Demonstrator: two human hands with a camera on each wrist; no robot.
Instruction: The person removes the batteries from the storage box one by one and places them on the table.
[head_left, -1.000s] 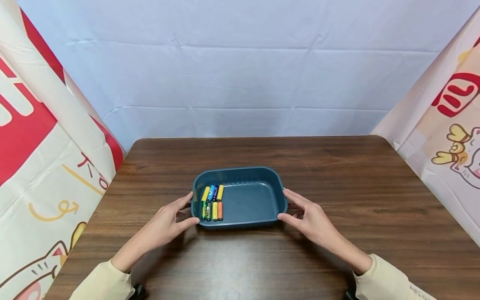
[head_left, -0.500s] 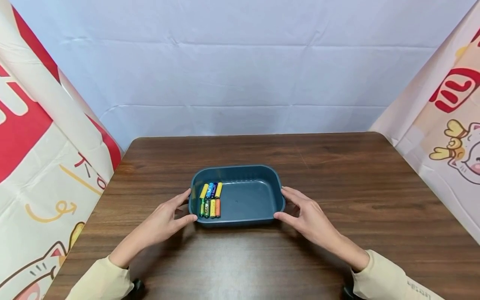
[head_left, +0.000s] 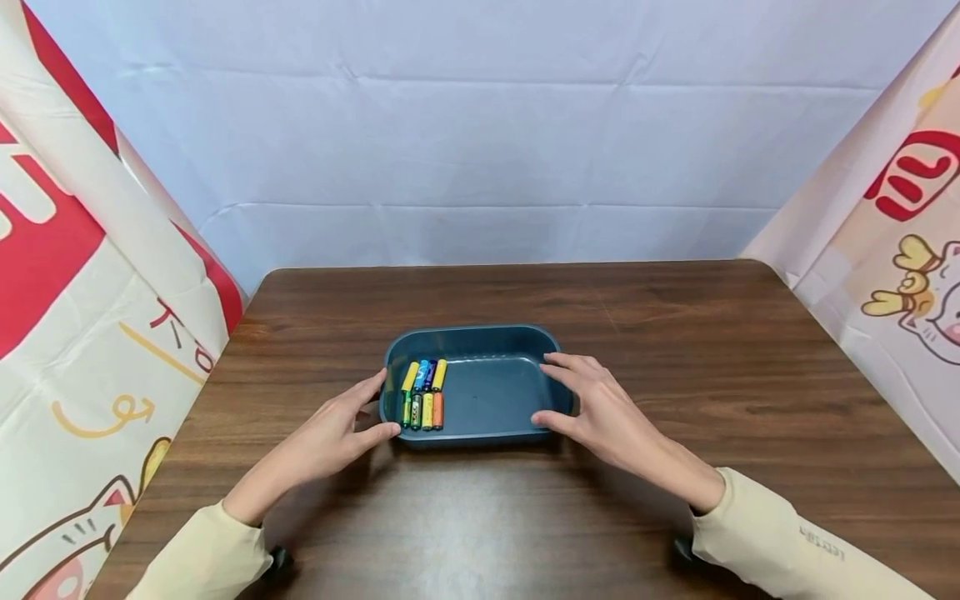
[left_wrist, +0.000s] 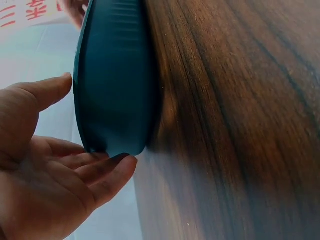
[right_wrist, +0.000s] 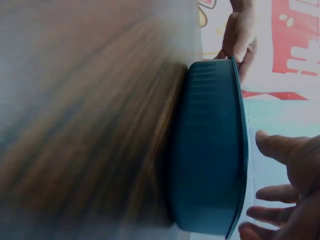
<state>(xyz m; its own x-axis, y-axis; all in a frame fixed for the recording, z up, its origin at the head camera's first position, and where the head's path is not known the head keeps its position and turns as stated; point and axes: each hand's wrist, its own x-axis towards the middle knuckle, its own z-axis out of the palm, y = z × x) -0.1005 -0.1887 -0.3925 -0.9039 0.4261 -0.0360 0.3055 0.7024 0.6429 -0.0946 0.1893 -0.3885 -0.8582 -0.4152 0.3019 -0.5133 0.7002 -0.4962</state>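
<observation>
A dark blue-green plastic basin (head_left: pixel 491 400) stands on the table. Two short rows of batteries (head_left: pixel 422 393), in yellow, blue, purple, green and orange, lie at its left end. My left hand (head_left: pixel 330 433) holds that end's near corner, thumb at the front rim and fingers round the end wall. In the left wrist view the left thumb (left_wrist: pixel 52 91) meets the rim, while the fingers reach the end wall. Over the right end is my right hand (head_left: pixel 600 408), fingers spread and thumb apart. The right wrist view has the right fingers (right_wrist: pixel 272 215) off the rim, holding nothing.
The brown wood-grain table (head_left: pixel 675 333) extends all round the basin. A pale cloth (head_left: pixel 480 150) hangs behind its far edge, and printed cloths (head_left: pixel 67 333) hang at both sides.
My right hand has come off the basin's right end and shifted inward over its rim, fingers spreading. My left hand keeps its place at the left corner. The batteries lie as before.
</observation>
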